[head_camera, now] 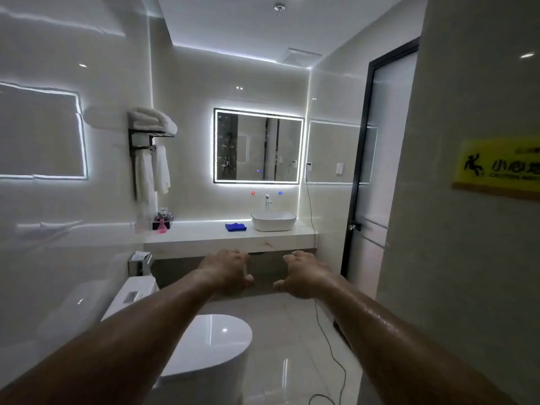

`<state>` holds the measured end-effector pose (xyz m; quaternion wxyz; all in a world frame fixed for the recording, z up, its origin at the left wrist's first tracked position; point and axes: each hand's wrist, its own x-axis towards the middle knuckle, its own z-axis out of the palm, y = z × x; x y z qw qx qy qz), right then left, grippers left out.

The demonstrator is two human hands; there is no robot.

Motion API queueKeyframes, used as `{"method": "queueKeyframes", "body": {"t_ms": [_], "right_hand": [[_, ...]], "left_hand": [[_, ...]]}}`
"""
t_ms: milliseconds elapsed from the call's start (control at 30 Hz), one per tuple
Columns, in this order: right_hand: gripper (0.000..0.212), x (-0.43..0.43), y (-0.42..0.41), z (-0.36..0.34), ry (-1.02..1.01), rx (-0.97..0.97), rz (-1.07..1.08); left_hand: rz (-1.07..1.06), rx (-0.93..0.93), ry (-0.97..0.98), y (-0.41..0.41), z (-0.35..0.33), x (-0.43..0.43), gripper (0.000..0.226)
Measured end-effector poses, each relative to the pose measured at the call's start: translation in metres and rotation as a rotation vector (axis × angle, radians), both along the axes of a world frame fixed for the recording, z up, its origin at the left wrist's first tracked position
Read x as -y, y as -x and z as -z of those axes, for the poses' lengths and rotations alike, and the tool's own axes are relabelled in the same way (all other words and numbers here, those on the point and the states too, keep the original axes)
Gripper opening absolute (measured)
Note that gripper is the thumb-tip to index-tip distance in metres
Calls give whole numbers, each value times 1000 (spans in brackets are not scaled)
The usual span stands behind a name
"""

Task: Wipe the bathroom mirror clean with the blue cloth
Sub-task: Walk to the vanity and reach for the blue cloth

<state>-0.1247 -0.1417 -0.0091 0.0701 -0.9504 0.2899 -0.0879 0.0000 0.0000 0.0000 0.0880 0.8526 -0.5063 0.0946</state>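
White-tiled bathroom seen from head height. A white basin (273,220) sits on a pale stone counter (204,235) at the far wall. Directly above the basin hangs the mirror (258,146), rectangular with a glowing border. Just left of the basin, the blue cloth (235,227) lies folded on the counter, untouched. Further left of the basin, a black rack (133,159) holds white towels. Right of the basin stands a dark-framed frosted door (377,159). Well in front of the basin, the left hand (226,271) and right hand (301,274) reach forward, apart, fingers loosely curled, grasping nothing. A closed toilet (216,340) stands nearer still, left of the basin.
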Motion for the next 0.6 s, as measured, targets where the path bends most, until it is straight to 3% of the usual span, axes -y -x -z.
{"method": "queueKeyframes", "body": {"t_ms": [267,600], "right_hand": [[84,98,-66,3,19,3,5],[78,217,-157,9,1,-14,-27]], "left_hand": [[-40,0,-57,-55,-2,97,50],[-110,-82,-72,-138,0,210,46]]}}
